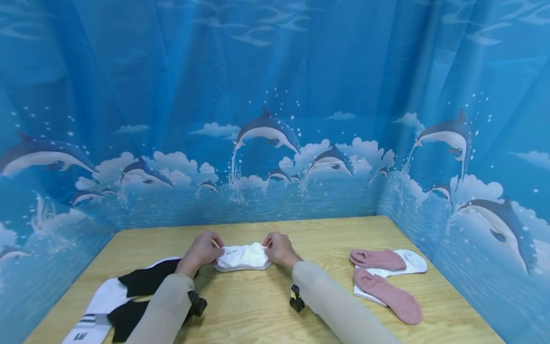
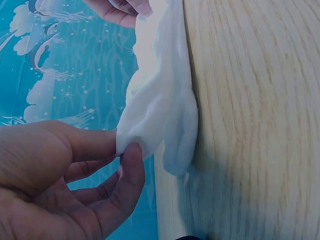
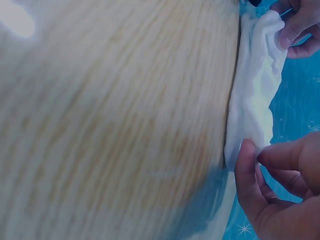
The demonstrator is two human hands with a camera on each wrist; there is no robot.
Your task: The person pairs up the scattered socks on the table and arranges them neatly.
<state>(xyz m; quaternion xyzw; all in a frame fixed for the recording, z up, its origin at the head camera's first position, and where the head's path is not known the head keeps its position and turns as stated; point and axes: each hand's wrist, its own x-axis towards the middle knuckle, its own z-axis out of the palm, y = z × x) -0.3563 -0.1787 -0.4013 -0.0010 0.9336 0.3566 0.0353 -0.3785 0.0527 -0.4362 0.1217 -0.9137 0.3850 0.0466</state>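
Two white socks lie one over the other at the middle of the table. My left hand [image 1: 205,248] pinches the left end of the upper white sock [image 1: 243,255] between thumb and forefinger. At its right end, my right hand [image 1: 280,248] pinches the same sock. The left wrist view shows the upper sock [image 2: 150,85] bunched and lifted a little, with the lower white sock [image 2: 181,135] flat on the wood beneath it. In the right wrist view, the thumb and forefinger of my right hand [image 3: 280,175] close on the sock's near end.
On the left, black socks [image 1: 148,282] lie across white socks with dark stripes [image 1: 96,310]. Pink socks [image 1: 388,291] rest over white socks [image 1: 410,262] on the right. A blue dolphin-print curtain [image 1: 275,200] stands along the wooden table's [image 1: 245,310] far edge.
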